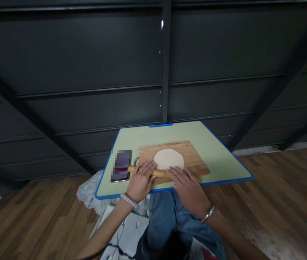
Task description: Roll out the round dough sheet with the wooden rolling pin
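A wooden rolling pin (161, 173) lies crosswise at the near edge of a round, flat sheet of dough (169, 159). My left hand (142, 179) rests over the pin's left part, fingers curved across it. Over its right part lies my right hand (187, 184), with fingertips reaching to the dough's near edge. Beneath the dough is a wooden board (195, 160), with a metal ring handle at its left side. The stretch of pin under my palms is hidden.
The board sits on a pale green lap table (218, 159) with a blue rim. A phone (122, 165) lies left of the board, close to the pin's left end. Dark metal panels (110, 54) stand behind the table. White cloth (90, 191) lies on the floor at left.
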Action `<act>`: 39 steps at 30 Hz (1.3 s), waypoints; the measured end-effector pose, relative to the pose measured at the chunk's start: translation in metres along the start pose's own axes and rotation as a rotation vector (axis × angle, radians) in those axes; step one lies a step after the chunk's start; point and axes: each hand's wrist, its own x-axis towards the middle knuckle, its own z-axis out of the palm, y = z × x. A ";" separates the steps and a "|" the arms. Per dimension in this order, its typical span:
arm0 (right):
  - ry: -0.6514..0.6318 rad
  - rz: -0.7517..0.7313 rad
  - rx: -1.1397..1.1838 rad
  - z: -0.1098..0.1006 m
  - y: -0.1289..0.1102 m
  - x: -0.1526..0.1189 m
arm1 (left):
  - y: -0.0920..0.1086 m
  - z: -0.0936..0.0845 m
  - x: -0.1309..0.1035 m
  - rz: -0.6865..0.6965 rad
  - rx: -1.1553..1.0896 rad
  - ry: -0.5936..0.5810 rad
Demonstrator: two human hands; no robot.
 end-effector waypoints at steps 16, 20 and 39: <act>0.019 0.074 -0.035 0.016 0.050 0.064 | 0.013 0.026 0.059 -0.201 0.175 0.084; -0.062 0.024 -0.019 0.026 0.073 0.097 | -0.010 0.026 0.093 -0.229 0.160 -0.007; -0.183 0.037 0.088 0.049 0.104 0.150 | -0.032 0.023 0.132 -0.379 0.204 -0.088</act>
